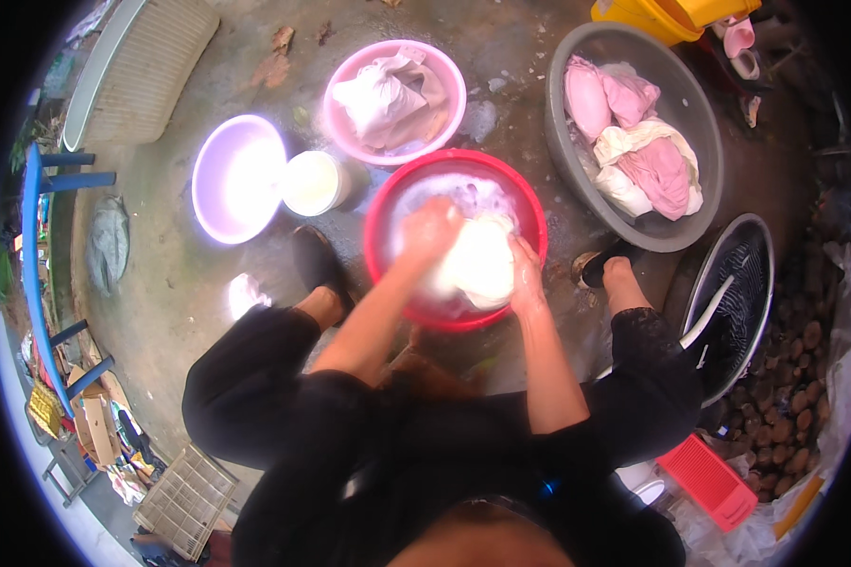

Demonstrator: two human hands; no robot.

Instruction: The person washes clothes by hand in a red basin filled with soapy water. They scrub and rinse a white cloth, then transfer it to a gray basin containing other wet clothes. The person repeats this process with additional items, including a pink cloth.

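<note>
In front of me, a red plastic basin (535,212) holds sudsy water (461,186) and a bunched white cloth (484,266), washed out by glare. My right hand (527,275) grips the cloth along its right side, near the basin's rim, with the thumb side uppermost. Blurred, my left hand (431,228) is over the suds at the cloth's upper left. Its fingers look curled, but whether fabric is between them is unclear. The lower part of the cloth is under the water or hidden by glare.
Beyond the red basin stands a pink basin (332,106) with pale cloths. A purple basin (200,181) and a white bucket (313,186) are left. Right, a large grey tub (713,170) holds pink and cream cloths, near a dark-filled basin (762,283). A blue-legged stool (35,269) lies far left.
</note>
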